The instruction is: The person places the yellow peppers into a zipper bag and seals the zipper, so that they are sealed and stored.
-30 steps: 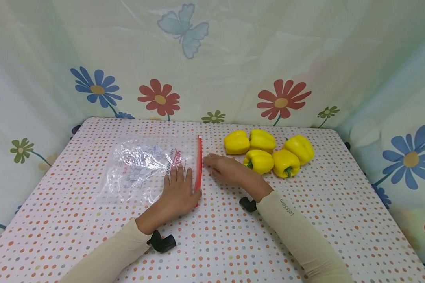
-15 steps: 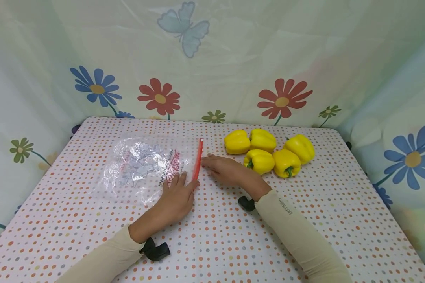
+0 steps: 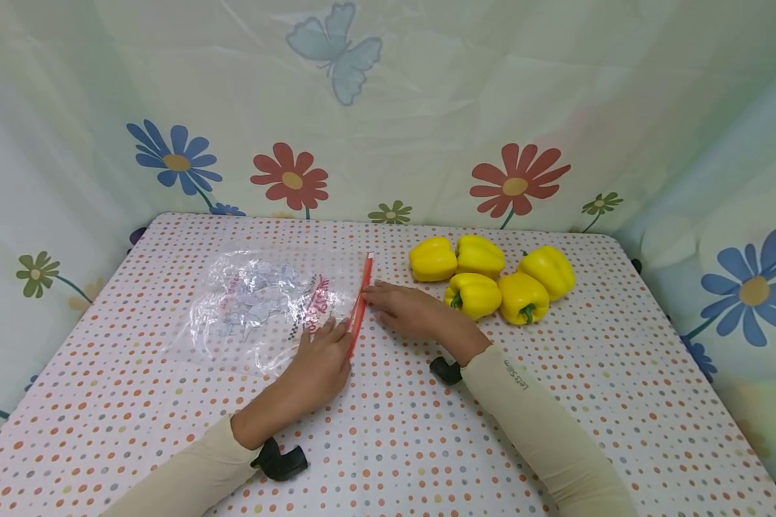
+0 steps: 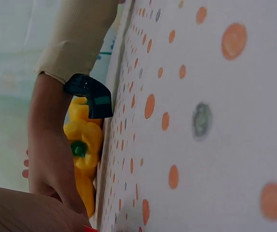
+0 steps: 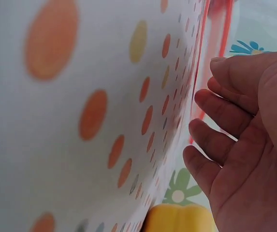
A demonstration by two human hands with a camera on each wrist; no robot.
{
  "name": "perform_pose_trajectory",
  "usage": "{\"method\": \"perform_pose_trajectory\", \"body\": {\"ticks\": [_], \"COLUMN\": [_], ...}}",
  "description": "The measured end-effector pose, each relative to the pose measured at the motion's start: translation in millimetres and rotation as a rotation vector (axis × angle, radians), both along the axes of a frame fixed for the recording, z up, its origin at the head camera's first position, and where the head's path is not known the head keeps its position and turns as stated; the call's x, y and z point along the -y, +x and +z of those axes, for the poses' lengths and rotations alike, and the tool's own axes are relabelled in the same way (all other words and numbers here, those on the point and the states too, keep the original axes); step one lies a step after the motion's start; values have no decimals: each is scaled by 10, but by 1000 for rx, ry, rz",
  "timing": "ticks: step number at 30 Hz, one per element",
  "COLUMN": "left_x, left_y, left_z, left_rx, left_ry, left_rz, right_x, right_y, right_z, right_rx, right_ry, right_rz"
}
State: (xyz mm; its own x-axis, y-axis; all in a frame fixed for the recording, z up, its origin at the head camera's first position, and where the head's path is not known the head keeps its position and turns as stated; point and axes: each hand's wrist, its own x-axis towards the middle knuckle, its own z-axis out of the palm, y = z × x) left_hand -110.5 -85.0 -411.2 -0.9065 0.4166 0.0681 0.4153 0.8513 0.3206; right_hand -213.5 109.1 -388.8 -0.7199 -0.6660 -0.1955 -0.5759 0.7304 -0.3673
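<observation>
Tablecloth point(image 3: 388, 438), dotted, before flowered curtain point(image 3: 440, 79); right hand point(image 3: 414, 312) loose-fingered at plastic bag point(image 3: 252, 287), left hand point(image 3: 320, 366) touching it, grip unclear.

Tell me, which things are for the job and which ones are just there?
For the job:
Clear plastic bag
Its red edge strip
Left hand, on the bag
Right hand, at the strip

Just there, as far as I can tell:
Five yellow peppers, untouched; they might belong too
Spotted tablecloth
Flowery curtain
</observation>
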Motion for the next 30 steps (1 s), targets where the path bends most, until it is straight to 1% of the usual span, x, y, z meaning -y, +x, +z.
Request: {"method": "perform_pose_trajectory", "body": {"ticks": [4,6,9,15,19,23,25,27,30], "left_x": [28,53,106,261,337,374,388,404,434], "left_y": [28,39,45,44,30,34,36,37,35], "left_z": [28,53,100,207,246,283,299,318,329], "left_rx": [-86,-118,-151,-165,-170,-140,-127,-112,-83], "left_ry": [69,108,160,252,265,277,292,313,343], "left_rz": [-66,-87,-105,-109,-130,-131,-125,-117,-113], "right_x": [-2,-12,-35,-49,-38,-33,-33,-35,-34], "right_y": [-12,-15,-17,-13,2,4,3,0,0], "right_z": [2,4,11,22,31,34,36,37,42], "right_rx": [-17,-51,-132,-300,-424,-547,-588,-612,-614], "right_ry": [-18,-28,-43,-30,-52,-94,-120,-146,-183], "right_rz": [-11,-19,-21,23,41,68,86,106,126]}}
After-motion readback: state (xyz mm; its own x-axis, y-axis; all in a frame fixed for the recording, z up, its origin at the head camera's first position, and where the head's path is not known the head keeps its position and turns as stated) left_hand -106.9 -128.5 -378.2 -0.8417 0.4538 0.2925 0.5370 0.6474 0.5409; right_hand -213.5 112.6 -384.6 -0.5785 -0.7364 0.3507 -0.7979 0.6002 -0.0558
